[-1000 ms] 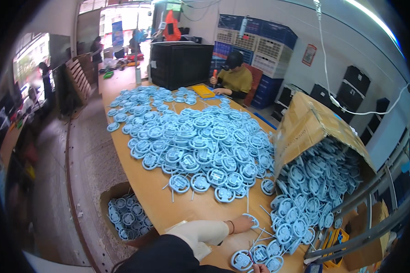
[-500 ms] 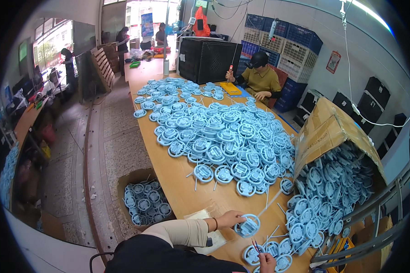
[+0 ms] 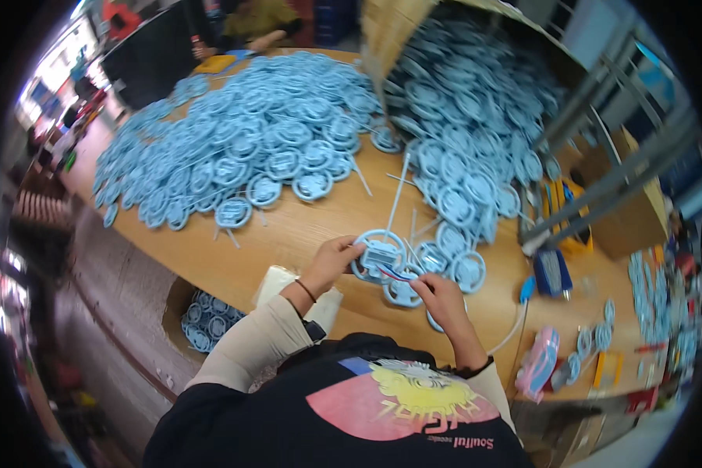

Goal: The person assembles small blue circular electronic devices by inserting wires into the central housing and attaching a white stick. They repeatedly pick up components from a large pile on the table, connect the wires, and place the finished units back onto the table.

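My left hand (image 3: pixel 332 264) grips the left rim of a light blue plastic part shaped like a toy steering wheel (image 3: pixel 379 253), lifted just above the table. Pinched in my right hand (image 3: pixel 442 303) are thin red and blue strands (image 3: pixel 396 274) that look like wires, their tips over the wheel's hub; blur hides the exact contact. Several similar wheels lie beneath and beside my hands, among them one close to my right fingers (image 3: pixel 467 271). A large heap of them (image 3: pixel 249 132) covers the table beyond.
A tipped cardboard box (image 3: pixel 394 31) spills more wheels onto the wooden table (image 3: pixel 304 222). Metal rails (image 3: pixel 600 195) stand at the right, near a dark blue device (image 3: pixel 552 273) and a pink object (image 3: pixel 538 363). A box of wheels (image 3: pixel 175 316) sits below. Across the table is another person (image 3: pixel 261 23).
My view has swung right and down. My right hand has brought the thin strands up to the wheel held in my left hand. More of the table's right end now shows.
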Motion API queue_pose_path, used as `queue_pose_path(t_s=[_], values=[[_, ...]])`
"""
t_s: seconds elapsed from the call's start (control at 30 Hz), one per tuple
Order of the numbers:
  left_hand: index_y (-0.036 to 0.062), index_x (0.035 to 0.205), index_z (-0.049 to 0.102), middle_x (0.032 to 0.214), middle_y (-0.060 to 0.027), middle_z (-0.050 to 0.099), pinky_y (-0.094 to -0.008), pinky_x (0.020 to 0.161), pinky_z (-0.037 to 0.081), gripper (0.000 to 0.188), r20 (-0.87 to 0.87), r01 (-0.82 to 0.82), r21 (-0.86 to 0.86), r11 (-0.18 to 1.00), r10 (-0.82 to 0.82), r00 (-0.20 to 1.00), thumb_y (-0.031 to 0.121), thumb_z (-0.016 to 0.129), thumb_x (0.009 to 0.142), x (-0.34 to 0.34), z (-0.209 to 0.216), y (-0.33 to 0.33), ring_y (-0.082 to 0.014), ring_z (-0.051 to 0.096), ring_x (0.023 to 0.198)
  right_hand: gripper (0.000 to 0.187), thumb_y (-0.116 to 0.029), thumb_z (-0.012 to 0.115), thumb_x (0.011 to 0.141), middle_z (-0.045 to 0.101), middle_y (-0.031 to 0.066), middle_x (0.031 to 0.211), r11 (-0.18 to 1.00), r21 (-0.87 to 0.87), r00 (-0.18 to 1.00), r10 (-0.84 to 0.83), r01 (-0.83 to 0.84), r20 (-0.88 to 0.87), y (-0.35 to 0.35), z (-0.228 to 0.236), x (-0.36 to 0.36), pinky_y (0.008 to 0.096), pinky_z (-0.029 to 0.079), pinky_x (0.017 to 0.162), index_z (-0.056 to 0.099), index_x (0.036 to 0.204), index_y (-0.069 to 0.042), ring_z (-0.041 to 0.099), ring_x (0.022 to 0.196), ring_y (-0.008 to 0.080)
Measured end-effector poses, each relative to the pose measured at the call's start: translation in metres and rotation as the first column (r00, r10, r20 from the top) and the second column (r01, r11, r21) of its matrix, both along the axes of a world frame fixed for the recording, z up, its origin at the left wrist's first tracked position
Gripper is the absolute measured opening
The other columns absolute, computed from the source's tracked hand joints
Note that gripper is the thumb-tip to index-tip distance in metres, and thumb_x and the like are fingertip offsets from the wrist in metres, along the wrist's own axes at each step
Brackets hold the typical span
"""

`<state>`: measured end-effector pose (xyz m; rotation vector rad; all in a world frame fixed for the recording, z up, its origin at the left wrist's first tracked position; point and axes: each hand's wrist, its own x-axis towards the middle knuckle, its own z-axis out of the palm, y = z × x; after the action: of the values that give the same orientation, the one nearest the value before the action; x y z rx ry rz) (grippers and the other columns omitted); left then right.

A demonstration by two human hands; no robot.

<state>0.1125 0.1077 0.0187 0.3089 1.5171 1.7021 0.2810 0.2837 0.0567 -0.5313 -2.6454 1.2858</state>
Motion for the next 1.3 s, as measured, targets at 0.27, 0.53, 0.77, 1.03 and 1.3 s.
queue_pose_path(t_s=[0.27,0.53,0.77,1.03,1.3], values=[[0.0007,0.11,0.054,0.091,-0.0045,0.061,-0.0276,0.069,0.052,0.031,0.065,0.092,-0.008,0.996,-0.091,0.994,0.022,0.052,0.088,0.011,0.009,0.016,-0.0131,0.061,0.077,0.024,-0.027,0.06,0.08,0.058,0.0074,0.06,0.995,-0.099,0.997,0.017,-0.009,0.081,0.01,-0.001,0.009,0.0294,0.038,0.051,0.064,0.08,-0.004,0.052,0.053,0.0163],[0.0013,0.104,0.056,0.085,-0.0036,0.06,-0.0273,0.067,0.051,0.028,0.173,0.171,0.045,0.984,-0.176,0.969,0.024,0.05,0.089,0.007,0.0,0.022,-0.0113,0.058,0.072,0.024,-0.03,0.06,0.079,0.059,0.0087,0.063,1.0,-0.025,1.0,-0.017,0.017,0.006,0.015,-0.01,0.016,0.0311,0.04,0.052,0.064,0.078,-0.007,0.055,0.056,0.0201],[0.0034,0.113,0.05,0.102,-0.0076,0.058,-0.0328,0.079,0.049,0.038,0.318,0.221,0.148,0.964,-0.258,0.912,0.035,0.041,0.092,0.009,0.001,0.018,-0.0176,0.058,0.09,0.027,-0.035,0.056,0.078,0.061,0.01,0.069,0.998,-0.065,1.0,0.006,-0.007,-0.008,0.01,-0.01,0.013,0.0374,0.043,0.058,0.063,0.075,-0.009,0.058,0.066,0.0291],[0.0035,0.122,0.042,0.117,-0.0111,0.052,-0.0384,0.091,0.044,0.044,0.417,0.235,0.265,0.935,-0.331,0.846,0.036,0.037,0.093,0.016,-0.014,0.015,-0.0223,0.053,0.106,0.027,-0.035,0.057,0.077,0.06,0.0102,0.067,0.997,-0.081,0.999,-0.011,0.013,0.03,0.002,-0.015,0.018,0.0354,0.043,0.057,0.064,0.075,-0.009,0.057,0.063,0.0263],[0.0046,0.123,0.041,0.118,-0.0099,0.051,-0.0395,0.09,0.043,0.042,0.059,0.161,0.343,0.925,-0.192,0.98,0.034,0.036,0.094,-0.075,-0.012,-0.004,-0.0215,0.052,0.106,0.025,-0.033,0.055,0.079,0.061,0.0113,0.07,0.989,-0.106,0.994,-0.107,0.103,-0.036,0.01,-0.031,0.027,0.0378,0.043,0.057,0.064,0.078,-0.009,0.057,0.066,0.0305]])
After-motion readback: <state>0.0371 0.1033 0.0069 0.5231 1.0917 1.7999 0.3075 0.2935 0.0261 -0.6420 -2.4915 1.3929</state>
